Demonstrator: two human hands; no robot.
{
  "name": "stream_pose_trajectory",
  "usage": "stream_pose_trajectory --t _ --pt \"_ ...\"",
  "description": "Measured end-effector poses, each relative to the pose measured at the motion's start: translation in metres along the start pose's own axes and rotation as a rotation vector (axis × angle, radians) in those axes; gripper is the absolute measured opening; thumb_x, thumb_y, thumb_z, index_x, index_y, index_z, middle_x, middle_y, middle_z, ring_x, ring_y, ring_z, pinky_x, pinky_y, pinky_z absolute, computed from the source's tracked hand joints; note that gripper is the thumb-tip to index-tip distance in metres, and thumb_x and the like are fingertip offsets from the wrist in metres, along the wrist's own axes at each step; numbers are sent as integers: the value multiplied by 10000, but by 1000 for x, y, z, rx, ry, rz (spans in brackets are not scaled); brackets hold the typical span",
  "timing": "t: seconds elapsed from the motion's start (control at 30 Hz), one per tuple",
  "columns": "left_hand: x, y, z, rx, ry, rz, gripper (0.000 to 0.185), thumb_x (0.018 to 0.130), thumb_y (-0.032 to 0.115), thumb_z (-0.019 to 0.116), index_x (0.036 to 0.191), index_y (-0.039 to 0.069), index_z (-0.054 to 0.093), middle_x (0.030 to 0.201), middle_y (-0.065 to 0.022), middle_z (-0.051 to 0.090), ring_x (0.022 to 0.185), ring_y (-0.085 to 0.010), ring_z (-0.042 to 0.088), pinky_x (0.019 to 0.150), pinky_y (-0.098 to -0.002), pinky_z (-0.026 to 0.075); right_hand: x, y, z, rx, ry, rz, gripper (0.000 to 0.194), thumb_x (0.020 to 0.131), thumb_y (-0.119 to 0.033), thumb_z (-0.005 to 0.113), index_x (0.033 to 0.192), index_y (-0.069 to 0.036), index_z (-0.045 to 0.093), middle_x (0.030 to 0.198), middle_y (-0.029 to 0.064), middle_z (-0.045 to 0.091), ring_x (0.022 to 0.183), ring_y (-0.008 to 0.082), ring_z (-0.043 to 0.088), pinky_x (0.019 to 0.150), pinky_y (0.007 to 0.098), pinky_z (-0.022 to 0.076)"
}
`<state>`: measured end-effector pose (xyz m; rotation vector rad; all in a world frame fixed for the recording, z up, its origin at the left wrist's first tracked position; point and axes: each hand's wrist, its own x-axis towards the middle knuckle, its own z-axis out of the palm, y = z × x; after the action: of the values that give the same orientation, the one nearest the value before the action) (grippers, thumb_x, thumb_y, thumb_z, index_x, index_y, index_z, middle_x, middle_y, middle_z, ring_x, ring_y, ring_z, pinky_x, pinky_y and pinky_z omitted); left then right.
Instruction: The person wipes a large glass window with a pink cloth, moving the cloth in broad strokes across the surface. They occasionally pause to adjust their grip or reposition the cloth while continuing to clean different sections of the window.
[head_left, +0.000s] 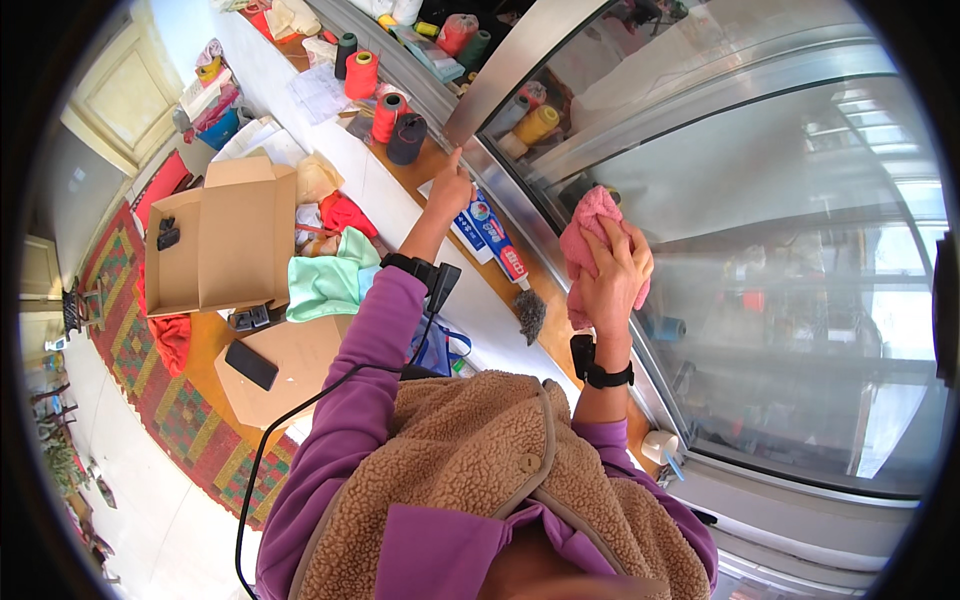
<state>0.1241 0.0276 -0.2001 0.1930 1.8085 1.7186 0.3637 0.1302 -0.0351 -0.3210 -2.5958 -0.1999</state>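
My right hand (619, 274) presses a pink cloth (581, 240), bunched under its fingers, against the window glass (750, 315) beside the metal frame. My left hand (450, 187) reaches over the wooden sill, its index finger stretched out to the foot of the aluminium window frame (495, 67). The undersides of its other fingers are hidden. Just below that hand lies a blue and red toothpaste tube (499, 236) next to a blue and white package (471, 238). A grey steel wool scourer (530, 315) sits by the tube's cap end.
Thread cones, one red (388, 116) and one dark (407, 139), stand on the sill beyond my left hand. A white cup (658, 446) is near my right elbow. To my left are an open cardboard box (244, 244), a black phone (251, 365) and a mint-green cloth (326, 285).
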Motion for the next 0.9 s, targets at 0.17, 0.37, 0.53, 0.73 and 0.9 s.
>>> stream_pose_trajectory --t 0.17,0.37,0.53,0.73,0.9 --pt "5 -1 -2 24 27 18 545 1056 158 402 1594 113 323 655 -80 644 486 -157 566 537 -324 481 -1 0 2 0 8 4 521 632 24 636 1105 -147 775 1321 0 636 1277 321 511 1075 444 369" --pt "-10 -12 -5 -122 -96 127 435 1044 213 499 1456 73 491 712 -68 659 483 -142 550 517 -313 465 3 -6 4 -29 38 -6 453 690 11 641 1098 -138 770 1285 0 653 1249 304 527 1045 454 386" --pt "-26 -21 -5 -86 207 178 352 912 323 733 954 -3 609 803 -115 666 785 -224 646 754 -372 516 27 -16 17 -38 42 -146 448 699 -6 643 1115 -120 762 1288 14 659 1246 300 535 1025 455 401" --pt "-51 -22 -15 -267 243 250 269 925 236 741 880 4 612 747 -76 671 634 -125 597 592 -293 481 81 -38 64 -37 -8 -439 334 758 -92 660 1081 -91 743 1281 31 657 1254 295 532 1021 456 403" --pt "-75 -27 -37 -411 169 195 236 894 184 789 860 11 631 712 -65 680 474 -60 504 411 -219 369 119 -65 116 -160 -49 -705 300 798 -142 643 1076 -74 733 1258 59 640 1298 311 475 1040 486 401"
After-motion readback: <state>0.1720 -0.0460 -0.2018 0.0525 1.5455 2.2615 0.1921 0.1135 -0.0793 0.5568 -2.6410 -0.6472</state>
